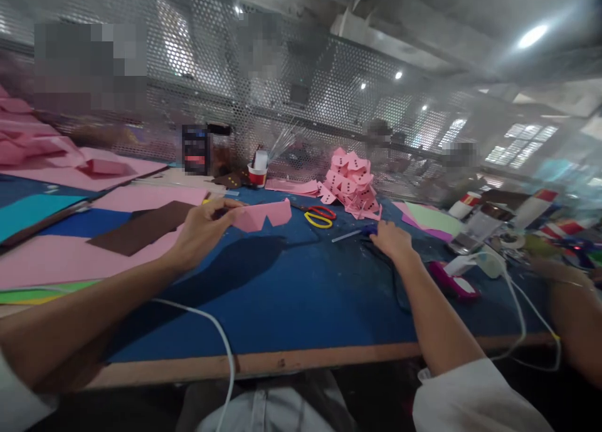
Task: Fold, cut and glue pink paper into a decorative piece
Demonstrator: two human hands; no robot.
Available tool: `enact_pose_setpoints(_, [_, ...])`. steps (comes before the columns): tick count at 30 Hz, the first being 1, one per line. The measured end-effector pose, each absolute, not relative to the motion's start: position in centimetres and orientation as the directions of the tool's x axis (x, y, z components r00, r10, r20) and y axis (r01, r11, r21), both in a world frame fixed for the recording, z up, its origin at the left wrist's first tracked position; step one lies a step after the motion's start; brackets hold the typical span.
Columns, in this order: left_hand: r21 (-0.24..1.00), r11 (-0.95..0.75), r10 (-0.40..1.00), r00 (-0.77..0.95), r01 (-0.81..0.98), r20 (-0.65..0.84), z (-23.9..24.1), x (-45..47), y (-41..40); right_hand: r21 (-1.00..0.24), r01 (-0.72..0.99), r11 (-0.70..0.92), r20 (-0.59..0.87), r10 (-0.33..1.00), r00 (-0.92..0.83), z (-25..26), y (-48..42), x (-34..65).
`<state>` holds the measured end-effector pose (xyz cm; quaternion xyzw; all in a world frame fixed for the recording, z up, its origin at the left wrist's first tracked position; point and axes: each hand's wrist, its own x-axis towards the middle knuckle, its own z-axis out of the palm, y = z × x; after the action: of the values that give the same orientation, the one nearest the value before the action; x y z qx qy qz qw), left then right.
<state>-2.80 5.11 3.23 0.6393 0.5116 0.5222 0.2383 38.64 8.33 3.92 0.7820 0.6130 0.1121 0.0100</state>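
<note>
With pink strip [251,218] pinched in left hand [205,227] and right hand [394,238], closure indiscernible, at blue tool [369,230], beware creasing from over-tight pinching.

The person's bare left forearm [94,300] came in from eight o'clock below a loose white cloth sleeve [19,394] and slanted toward two o'clock. Its hand, the left hand [207,228], was raised at nine o'clock, knuckles bent, the thumb and fingers [228,204] pinched together toward three o'clock. The bare right forearm [435,300] rose from between four and five o'clock, its white cloth cuff [475,400] near the elbow, and pointed toward eleven. The right hand [395,239], lower and palm down, reached toward ten o'clock, fingertips partly hidden.
</note>
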Motion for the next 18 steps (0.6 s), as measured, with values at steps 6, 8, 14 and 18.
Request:
enact_pose_setpoints(6, [0.884,-0.342,0.908,-0.129,0.319,0.398,3.6,-3.7,5.8,0.18,0.938,-0.295,0.085,0.955,0.284,3.6,8.8,39.6])
enact_pose_setpoints(8, [0.89,-0.337,0.909,-0.14,0.309,0.393,3.8,-4.0,5.9,0.186,0.936,-0.299,0.078,0.954,0.289,3.5,8.7,39.8])
enact_pose_setpoints(14, [0.901,-0.329,0.904,-0.183,0.282,0.387,3.8,-4.4,6.3,0.156,0.936,-0.317,0.158,0.943,0.293,4.0,8.2,40.6])
enact_pose_setpoints(18, [0.901,-0.285,0.911,-0.199,0.325,0.36,3.3,-4.7,6.2,-0.138,0.949,-0.285,0.347,0.883,0.316,4.7,8.5,40.4])
